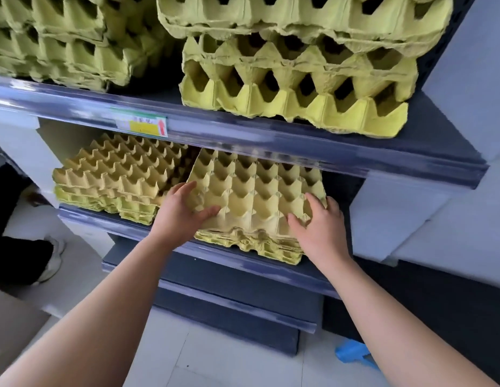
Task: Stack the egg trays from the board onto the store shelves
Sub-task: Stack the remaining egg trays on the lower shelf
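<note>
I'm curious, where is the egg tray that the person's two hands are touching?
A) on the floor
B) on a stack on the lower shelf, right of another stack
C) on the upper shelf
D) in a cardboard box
B: the left hand and right hand both touch the top tray of the right stack on the lower shelf.

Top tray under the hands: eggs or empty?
Empty. Every visible cup of the top tray is bare; left hand and right hand rest on its front corners.
</note>
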Action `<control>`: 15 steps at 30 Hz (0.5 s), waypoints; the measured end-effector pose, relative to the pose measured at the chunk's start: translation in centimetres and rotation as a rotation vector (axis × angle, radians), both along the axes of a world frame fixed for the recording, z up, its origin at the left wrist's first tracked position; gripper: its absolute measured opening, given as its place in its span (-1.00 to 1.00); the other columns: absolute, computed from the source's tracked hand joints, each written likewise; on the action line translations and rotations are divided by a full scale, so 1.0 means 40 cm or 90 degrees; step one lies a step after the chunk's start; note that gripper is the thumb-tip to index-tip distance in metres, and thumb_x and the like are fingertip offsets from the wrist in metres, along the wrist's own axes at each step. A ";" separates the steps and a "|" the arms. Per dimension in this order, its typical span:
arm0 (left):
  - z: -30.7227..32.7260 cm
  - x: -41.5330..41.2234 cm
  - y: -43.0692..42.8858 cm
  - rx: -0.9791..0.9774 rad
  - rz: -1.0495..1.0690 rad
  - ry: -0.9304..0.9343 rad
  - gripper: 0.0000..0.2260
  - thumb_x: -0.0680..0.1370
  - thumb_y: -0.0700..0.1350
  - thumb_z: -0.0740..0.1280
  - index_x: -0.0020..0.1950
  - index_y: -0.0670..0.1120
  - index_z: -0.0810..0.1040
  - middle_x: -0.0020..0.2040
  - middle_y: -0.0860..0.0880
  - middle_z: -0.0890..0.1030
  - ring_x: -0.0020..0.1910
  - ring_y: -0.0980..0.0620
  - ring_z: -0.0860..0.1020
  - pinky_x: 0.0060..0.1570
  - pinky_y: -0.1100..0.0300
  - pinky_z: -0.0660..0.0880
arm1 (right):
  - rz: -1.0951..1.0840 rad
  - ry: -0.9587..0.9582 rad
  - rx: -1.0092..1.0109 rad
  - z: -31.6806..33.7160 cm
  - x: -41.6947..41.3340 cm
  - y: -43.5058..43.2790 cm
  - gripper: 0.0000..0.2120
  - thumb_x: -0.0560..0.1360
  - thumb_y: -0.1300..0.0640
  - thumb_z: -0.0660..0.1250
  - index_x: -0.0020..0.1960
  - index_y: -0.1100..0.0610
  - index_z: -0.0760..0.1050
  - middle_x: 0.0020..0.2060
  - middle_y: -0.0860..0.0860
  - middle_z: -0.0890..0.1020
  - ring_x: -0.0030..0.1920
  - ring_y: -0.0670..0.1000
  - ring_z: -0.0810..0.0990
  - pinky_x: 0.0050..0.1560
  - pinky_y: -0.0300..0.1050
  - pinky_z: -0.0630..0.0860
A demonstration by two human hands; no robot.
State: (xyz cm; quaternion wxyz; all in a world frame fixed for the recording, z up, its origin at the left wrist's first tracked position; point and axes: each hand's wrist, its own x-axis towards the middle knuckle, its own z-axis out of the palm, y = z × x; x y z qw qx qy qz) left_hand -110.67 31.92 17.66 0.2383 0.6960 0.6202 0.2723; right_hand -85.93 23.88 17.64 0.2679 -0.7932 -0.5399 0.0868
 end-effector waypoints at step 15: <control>-0.009 -0.062 0.030 -0.025 -0.173 0.088 -0.24 0.44 0.29 0.33 0.48 -0.11 0.21 0.50 -0.15 0.14 0.42 -0.13 0.28 0.25 0.05 0.35 | -0.115 -0.118 -0.054 -0.002 -0.100 -0.037 -0.52 0.54 -0.01 0.25 0.43 0.09 0.34 0.40 0.23 0.30 0.34 0.25 0.32 0.29 0.09 0.33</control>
